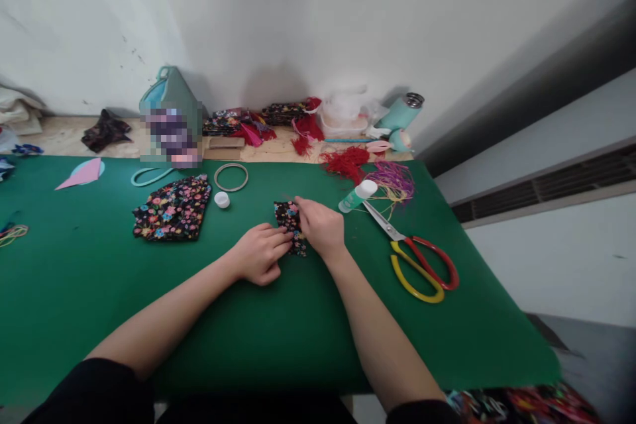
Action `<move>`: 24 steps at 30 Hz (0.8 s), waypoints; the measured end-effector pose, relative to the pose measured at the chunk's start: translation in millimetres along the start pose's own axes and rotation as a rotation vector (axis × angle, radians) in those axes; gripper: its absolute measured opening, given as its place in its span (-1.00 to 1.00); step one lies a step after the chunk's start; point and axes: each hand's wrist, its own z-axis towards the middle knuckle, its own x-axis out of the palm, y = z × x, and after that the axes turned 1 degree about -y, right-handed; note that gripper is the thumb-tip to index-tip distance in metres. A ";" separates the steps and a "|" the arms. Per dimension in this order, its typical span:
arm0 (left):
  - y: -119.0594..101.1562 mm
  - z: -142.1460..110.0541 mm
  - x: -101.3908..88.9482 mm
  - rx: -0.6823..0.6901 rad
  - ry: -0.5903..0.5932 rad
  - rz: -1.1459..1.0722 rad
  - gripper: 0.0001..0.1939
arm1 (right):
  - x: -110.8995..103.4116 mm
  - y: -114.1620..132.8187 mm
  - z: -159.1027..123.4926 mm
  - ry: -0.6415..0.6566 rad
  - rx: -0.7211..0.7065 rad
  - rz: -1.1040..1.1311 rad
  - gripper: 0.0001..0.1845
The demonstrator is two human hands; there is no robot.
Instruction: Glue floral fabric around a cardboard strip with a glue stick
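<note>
A small strip of black floral fabric (287, 213) lies on the green table mat under both hands. My left hand (261, 253) is closed, its fingertips holding the strip's left and lower part against the mat. My right hand (320, 225) is closed at the strip's upper right edge, pinching it between thumb and fingers. Parts of the strip are hidden beneath the fingers. Just right of my right hand, a glue stick (355, 197) lies tilted next to the scissors (415, 258) with red and yellow handles. To the left lie a white cap (222, 199) and folded floral fabric (173, 209).
A ring (231, 177) rests behind the cap. Along the wall stand a teal pouch (173, 96), floral fabric stacks (226, 121), a plastic tub (345, 120) and a teal bottle (403, 111). Red tassels (345, 162) and purple threads (392, 179) lie at the back right. Pink paper (84, 173) is far left.
</note>
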 end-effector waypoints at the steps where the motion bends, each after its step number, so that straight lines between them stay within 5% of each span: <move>1: 0.6 -0.6 1.6 -0.014 -0.022 0.002 -0.55 | -2.0 -3.1 -2.1 -0.062 0.062 0.028 -0.61; 5: 3.7 -2.6 8.1 -0.061 -0.099 0.008 -0.59 | -12.1 -19.3 -9.3 -0.117 0.317 0.089 -0.54; 10: 6.3 -1.6 10.4 -0.135 -0.221 -0.069 -0.60 | -16.8 -15.4 -9.7 -0.183 0.321 0.253 -0.47; 15: 6.4 1.9 7.2 -0.237 -0.259 -0.181 -0.56 | -0.8 6.1 -14.9 0.043 0.421 0.794 -0.40; 17: 6.0 3.1 6.9 -0.275 -0.286 -0.221 -0.57 | -2.8 2.8 -16.6 -0.026 0.397 0.733 -0.44; 19: 5.6 4.0 7.3 -0.294 -0.302 -0.248 -0.60 | -13.8 -13.2 -14.0 -0.271 0.389 0.462 -0.38; 21: 5.2 4.6 8.1 -0.287 -0.297 -0.249 -0.62 | -28.9 -38.5 -6.1 -0.500 0.546 0.194 -0.24; 23: 5.1 4.9 8.6 -0.271 -0.273 -0.222 -0.63 | -40.3 -64.8 4.9 -0.533 0.741 0.051 -0.17; 24: 5.0 5.0 8.7 -0.263 -0.257 -0.203 -0.63 | -43.0 -75.6 10.4 -0.444 0.801 0.055 -0.25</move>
